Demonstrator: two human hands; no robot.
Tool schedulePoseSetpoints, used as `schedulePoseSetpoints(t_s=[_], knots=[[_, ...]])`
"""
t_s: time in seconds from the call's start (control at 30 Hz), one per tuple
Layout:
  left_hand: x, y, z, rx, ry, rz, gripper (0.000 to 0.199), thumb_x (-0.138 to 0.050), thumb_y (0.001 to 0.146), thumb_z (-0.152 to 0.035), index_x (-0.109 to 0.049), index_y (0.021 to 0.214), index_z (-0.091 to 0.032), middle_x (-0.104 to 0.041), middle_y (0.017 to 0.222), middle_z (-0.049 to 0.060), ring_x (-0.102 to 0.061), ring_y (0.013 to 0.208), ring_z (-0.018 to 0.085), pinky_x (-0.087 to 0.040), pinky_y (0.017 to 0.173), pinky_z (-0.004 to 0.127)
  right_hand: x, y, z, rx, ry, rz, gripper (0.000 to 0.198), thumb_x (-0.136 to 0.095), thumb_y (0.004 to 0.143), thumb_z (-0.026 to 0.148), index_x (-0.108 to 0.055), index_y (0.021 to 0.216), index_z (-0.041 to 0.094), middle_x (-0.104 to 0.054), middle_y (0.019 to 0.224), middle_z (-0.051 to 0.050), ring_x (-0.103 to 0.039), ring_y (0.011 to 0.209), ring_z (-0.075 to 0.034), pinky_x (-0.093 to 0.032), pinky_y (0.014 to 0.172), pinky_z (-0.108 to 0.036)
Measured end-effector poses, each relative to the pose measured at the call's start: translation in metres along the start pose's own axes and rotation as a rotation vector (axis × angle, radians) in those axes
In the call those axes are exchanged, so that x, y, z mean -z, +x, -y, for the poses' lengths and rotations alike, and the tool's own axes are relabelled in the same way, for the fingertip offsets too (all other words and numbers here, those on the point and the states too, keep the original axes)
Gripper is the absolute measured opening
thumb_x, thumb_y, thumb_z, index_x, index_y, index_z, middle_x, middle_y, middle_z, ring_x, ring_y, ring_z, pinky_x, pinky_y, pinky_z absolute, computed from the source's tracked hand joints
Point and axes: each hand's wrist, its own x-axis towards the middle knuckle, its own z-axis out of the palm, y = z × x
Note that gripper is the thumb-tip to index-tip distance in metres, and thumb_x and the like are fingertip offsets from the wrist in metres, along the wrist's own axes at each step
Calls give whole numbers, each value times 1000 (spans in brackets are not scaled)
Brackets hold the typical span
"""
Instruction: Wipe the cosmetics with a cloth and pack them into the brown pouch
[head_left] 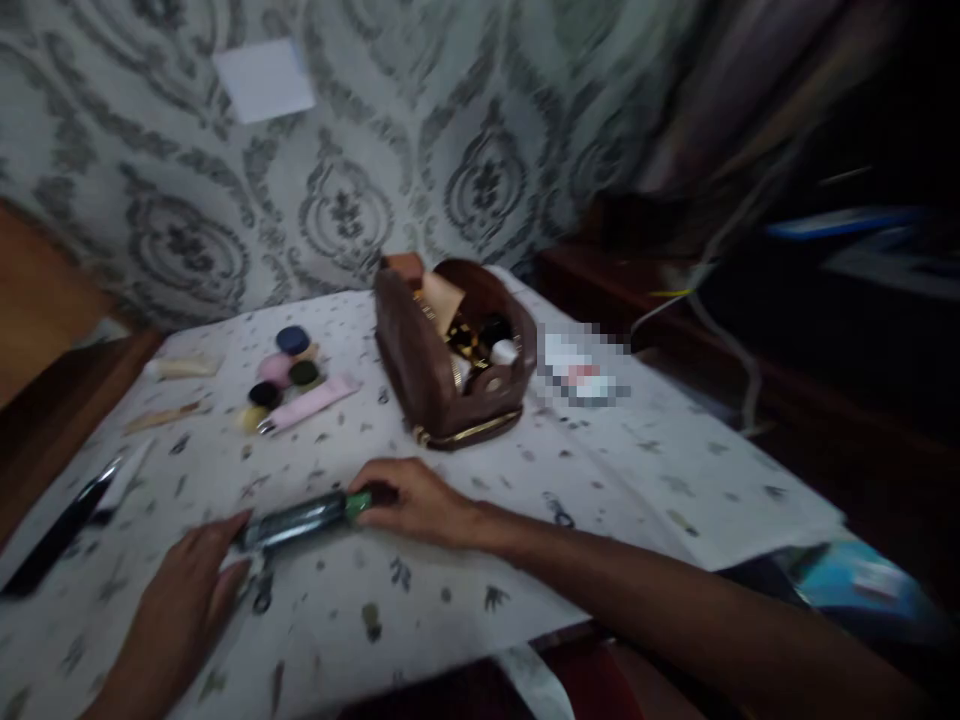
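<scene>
A dark, shiny cylinder-shaped item [296,521] with a green band and a dark end lies slantwise just over the cloth; blur hides its exact kind. My right hand [412,500] is closed around its green and dark end. At the other end, my left hand [187,585] pinches it between thumb and fingers. Beyond my right hand stands an unzipped brown toiletry bag [420,370], filled with small items, among them a white-capped one [504,352].
Several small jars [292,340] and a pink tube [309,403] sit back left. Further left are a cream tube [184,368], a thin brown stick [163,417] and a long black item [64,530]. A pixelated packet [581,370] lies right of the bag. The patterned wall [345,210] stands behind.
</scene>
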Motion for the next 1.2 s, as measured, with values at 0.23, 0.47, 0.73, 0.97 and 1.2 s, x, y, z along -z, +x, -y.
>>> schedulePoseSetpoints(t_s=[0.23,0.47,0.73,0.97,1.2], knots=[[31,16,-37,138,-18,-142,30,-38,100,-35,-54,119,-18,-71,102,6,-68,87,19,-55,76,31,1,2,7,106,-199,-8,24,-68,76,7,-67,97,18,-61,92,-1,-56,77,-12,-45,71,-25],[5,52,-102,-404,214,-212,32,-44,100,-27,-49,127,-13,-68,110,13,-62,103,25,-48,85,38,-1,3,5,119,-222,-48,11,-60,79,11,-64,87,17,-62,79,1,-55,72,-13,-43,68,-26],[0,56,-80,-385,304,37,44,-39,101,-36,-43,136,-10,-63,119,17,-60,107,29,-42,95,47,1,4,11,16,-211,-61,8,-59,86,24,-63,86,17,-63,76,0,-57,70,-14,-43,65,-26],[9,46,-33,-293,159,112,46,-47,98,-29,-37,141,-17,-56,126,15,-54,116,28,-50,94,43,1,2,14,66,-341,-87,8,-57,91,23,-62,90,18,-61,82,-3,-56,71,-15,-44,65,-28],[28,53,-32,-273,-174,242,55,-44,96,-18,-28,148,-29,-51,134,13,-52,124,25,-50,101,44,-3,0,9,250,-420,-63,27,-58,87,12,-60,112,22,-63,102,-7,-57,97,-22,-47,83,-37]])
